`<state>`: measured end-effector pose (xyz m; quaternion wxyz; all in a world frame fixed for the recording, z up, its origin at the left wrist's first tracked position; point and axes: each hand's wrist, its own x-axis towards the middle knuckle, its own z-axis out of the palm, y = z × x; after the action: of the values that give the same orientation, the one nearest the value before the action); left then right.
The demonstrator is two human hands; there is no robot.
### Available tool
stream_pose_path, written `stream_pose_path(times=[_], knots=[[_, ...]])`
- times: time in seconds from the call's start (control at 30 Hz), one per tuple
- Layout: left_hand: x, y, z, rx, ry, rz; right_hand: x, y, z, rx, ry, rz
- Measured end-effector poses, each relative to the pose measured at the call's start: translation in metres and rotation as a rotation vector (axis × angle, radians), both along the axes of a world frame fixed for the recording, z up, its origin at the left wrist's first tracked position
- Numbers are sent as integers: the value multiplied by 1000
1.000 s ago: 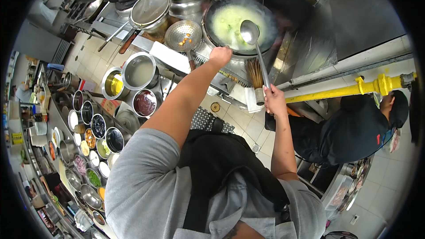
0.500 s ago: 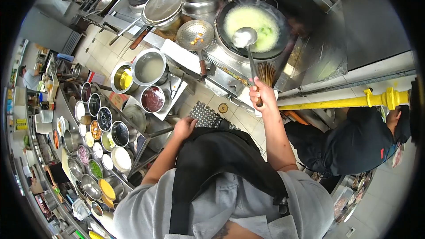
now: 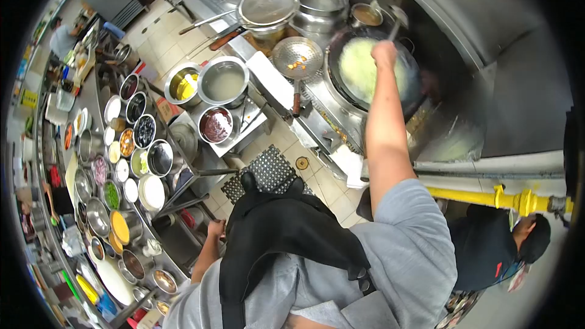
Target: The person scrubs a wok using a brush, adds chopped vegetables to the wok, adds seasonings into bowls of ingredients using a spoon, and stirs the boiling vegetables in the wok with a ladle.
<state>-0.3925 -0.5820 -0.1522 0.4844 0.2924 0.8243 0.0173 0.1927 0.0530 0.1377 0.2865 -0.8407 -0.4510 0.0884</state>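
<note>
My right hand (image 3: 384, 55) is closed around the handle of a ladle (image 3: 399, 16), whose bowl is raised beyond the wok near a small metal pot (image 3: 367, 16) of brown liquid. Below my right hand and forearm, the black wok (image 3: 348, 92) holds foamy pale-green liquid (image 3: 356, 66), with part of it hidden by my arm. Down at my left side, my left hand (image 3: 216, 229) is close to the edge of the steel prep counter (image 3: 194, 194). Its fingers are partly hidden beside my apron, and I see nothing held in it.
Left of the wok lie a perforated skimmer (image 3: 298, 55) with browned bits and a round strainer (image 3: 269, 5) on a pot. A bowl of dark red sauce (image 3: 216, 125) stands on a side table. Another person (image 3: 487, 244) is at lower right, beyond a yellow pipe (image 3: 475, 197).
My right hand has carried the ladle out of the wok, up and away toward the small pot. My left hand has dropped back to my side. The view has shifted.
</note>
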Motion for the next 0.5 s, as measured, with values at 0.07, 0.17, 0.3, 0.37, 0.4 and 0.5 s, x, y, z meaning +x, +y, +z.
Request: stream_pose_path(times=[0.07,0.17,0.3,0.37,0.4,0.5], knots=[[9,-28,1,73,176,-147,43,-15,-54,50,-361,153],[36,-71,-5,251,28,167,2,-141,-17,85,-174,136],[26,-105,-52,-105,-181,-385,-76,-242,19,-65,242,113],[12,-109,-72,71,-83,-680,-90,-247,-14,169,19,286],[2,-111,-80,252,23,-1000,-99,-240,-29,185,8,341],[-4,-84,-54,119,-305,256,-151,-194,-58,155,-155,389]])
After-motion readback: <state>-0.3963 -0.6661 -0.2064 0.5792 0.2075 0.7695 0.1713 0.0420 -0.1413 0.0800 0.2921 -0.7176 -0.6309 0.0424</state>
